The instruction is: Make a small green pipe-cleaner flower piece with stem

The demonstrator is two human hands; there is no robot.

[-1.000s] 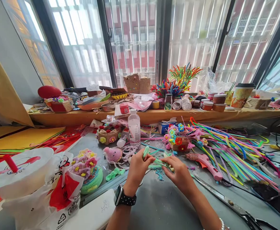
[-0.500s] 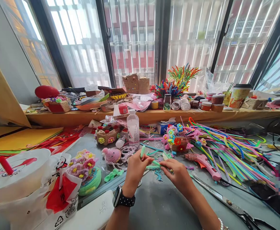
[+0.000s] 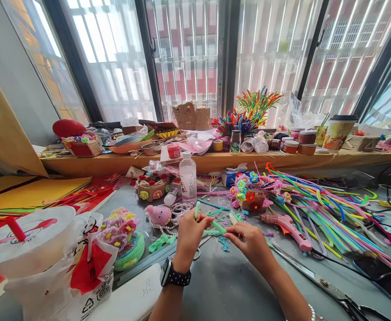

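Observation:
My left hand (image 3: 189,235), with a black watch on the wrist, is closed round a bent light-green pipe cleaner (image 3: 212,223); one end sticks up above the fingers. My right hand (image 3: 251,243) pinches the other part of the same pipe cleaner, just right of the left hand. Both hands hover low over the grey table (image 3: 229,285). Green and blue scraps (image 3: 222,242) lie on the table under them.
Pink glue gun (image 3: 287,225) and long scissors (image 3: 326,285) lie right of my hands, beside a spread of coloured pipe cleaners (image 3: 322,203). A clear bottle (image 3: 188,178), flower baskets (image 3: 249,196), a pink knitted bird with beads (image 3: 158,215) and a white bag (image 3: 61,263) crowd the left and back.
The upright end of the pipe cleaner has shifted slightly left and my hands have drawn a little closer to me; my right fingers have moved along the stem. Nothing else on the table moved.

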